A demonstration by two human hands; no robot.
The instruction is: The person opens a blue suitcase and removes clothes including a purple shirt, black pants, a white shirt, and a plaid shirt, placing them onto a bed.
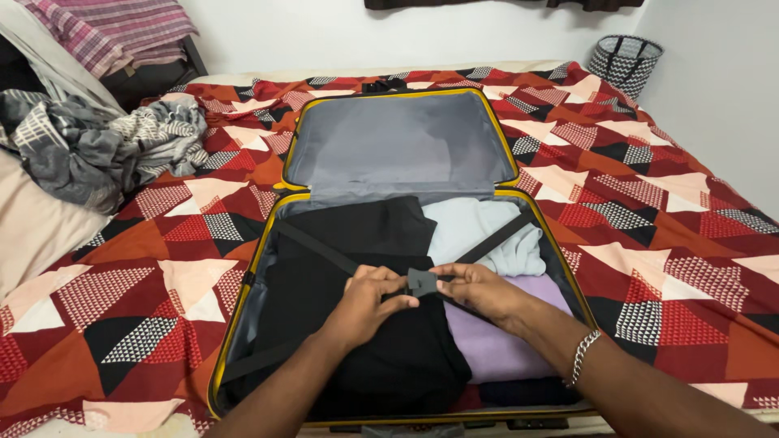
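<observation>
An open yellow-edged suitcase (pixel 243 280) lies on the bed, its grey-lined lid (pixel 398 142) laid back. Inside are folded black clothes (pixel 365 243), a pale blue garment (pixel 475 231) and a lilac one (pixel 499 341). Black elastic straps (pixel 503 235) cross over the clothes and meet at a dark buckle (pixel 422 281). My left hand (pixel 369 300) pinches the buckle's left side with the strap. My right hand (pixel 479 288), with a silver chain bracelet at the wrist, grips the buckle's right side. Both hands rest on the packed clothes.
The bed wears a red, black, white and peach triangle-patterned cover (pixel 649 203). A heap of grey patterned clothes (pixel 105 142) lies at the left by a pillow. A black-and-white woven basket (pixel 625 61) stands in the far right corner by the wall.
</observation>
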